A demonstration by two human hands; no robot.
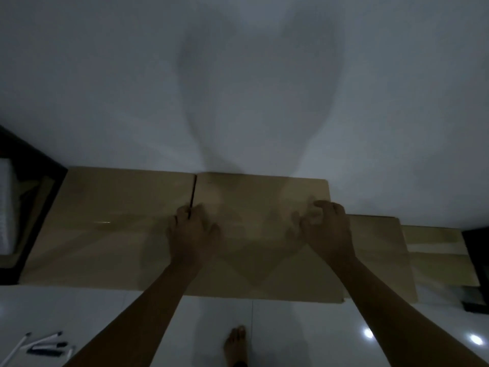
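A large flattened brown cardboard box (111, 234) leans against a white wall, its lower edge on the white tiled floor. A slit between two top flaps runs down near the middle. My left hand (191, 229) lies at the bottom of that slit, with its fingertips at the flap edge. My right hand (326, 226) has its fingers curled over the right edge of the upper right flap (264, 194). The picture is dim and blurred, so the exact finger contact is hard to read.
More flat cardboard sheets (439, 250) stand behind at the right. A dark shelf or frame (34, 186) stands at the left, another dark object (476, 260) at the right. Several pens and markers (45, 345) lie on the floor at lower left. A bare foot (235, 345) is below.
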